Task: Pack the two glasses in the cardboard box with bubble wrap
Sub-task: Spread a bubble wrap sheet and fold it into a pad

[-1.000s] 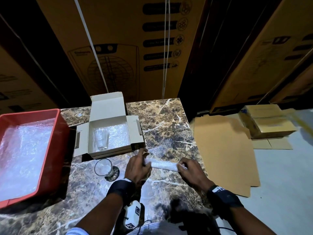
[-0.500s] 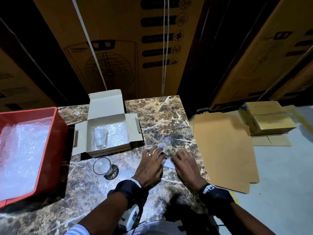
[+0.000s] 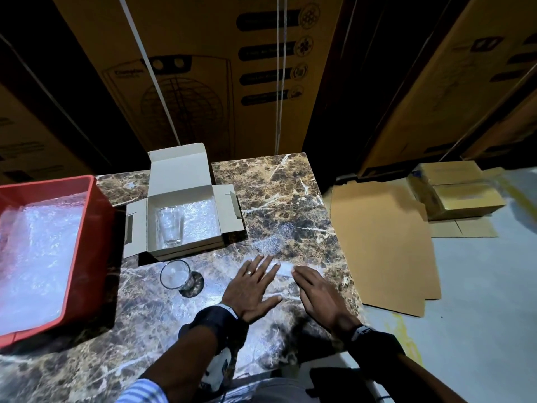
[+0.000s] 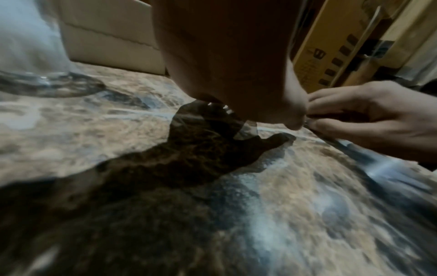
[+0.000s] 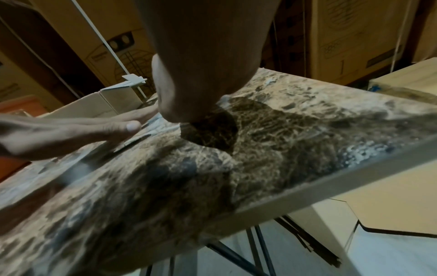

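A small open cardboard box point(image 3: 223, 210) stands at the back of the marble table point(image 3: 279, 187). One glass point(image 3: 171, 225) lies in it on bubble wrap. The second glass point(image 3: 174, 274) stands upright on the table just in front of the box, left of my hands. A clear bubble wrap sheet point(image 3: 276, 245) lies flat on the marble. My left hand point(image 3: 252, 282) presses on it with straight, spread fingers. My right hand point(image 3: 315, 289) lies close beside it; in the left wrist view the right hand point(image 4: 354, 115) pinches the wrap's edge between thumb and fingers.
A red bin point(image 3: 90, 216) holding more bubble wrap point(image 3: 37, 251) fills the table's left side. The table's right edge point(image 3: 345, 274) lies just past my right hand. Flattened cardboard point(image 3: 383, 242) and small cartons point(image 3: 459, 187) lie on the floor. Large cartons point(image 3: 218, 68) stand behind.
A second ago both hands held a rolled strip of bubble wrap by its ends. They have since drawn together and flattened onto the wrap. The glasses and box have not moved.
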